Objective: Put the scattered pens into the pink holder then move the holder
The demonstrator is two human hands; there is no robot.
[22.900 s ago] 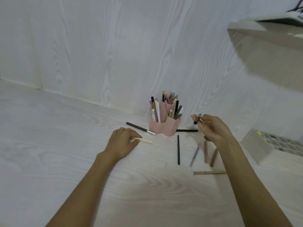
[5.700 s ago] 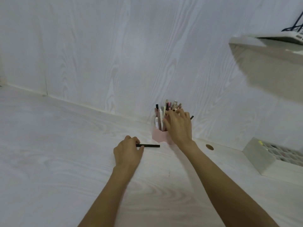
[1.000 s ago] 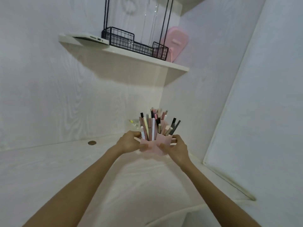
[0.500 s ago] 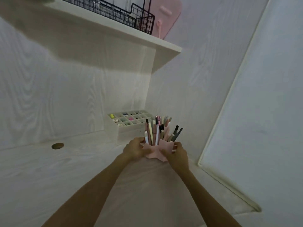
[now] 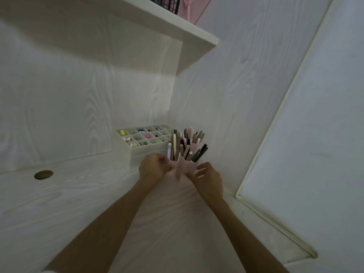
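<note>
I see the pink holder (image 5: 185, 168) standing between my two hands, near the far right corner of the table (image 5: 59, 203), packed with pens (image 5: 185, 146) that fan upward and outward from its top. My left hand (image 5: 153, 169) sits just left of the holder with its fingers curled in toward it; the fingertips are at the holder's left wall, but I cannot tell whether they truly grip it or only touch. My right hand (image 5: 206, 177) is just right of the holder and slightly nearer to me, fingers loosely spread and bent, the tips close to the holder's lower right edge; I cannot tell whether they touch it. Beyond my left hand, just behind and left of the holder, a white compartment box (image 5: 143, 138) holds small coloured bits in its cells. Far to the left of my left hand there is a round hole (image 5: 43, 174) in the table. Above both hands a white shelf (image 5: 173, 30) juts from the wall, and a pale panel (image 5: 315, 134) leans to the right of my right hand.
</note>
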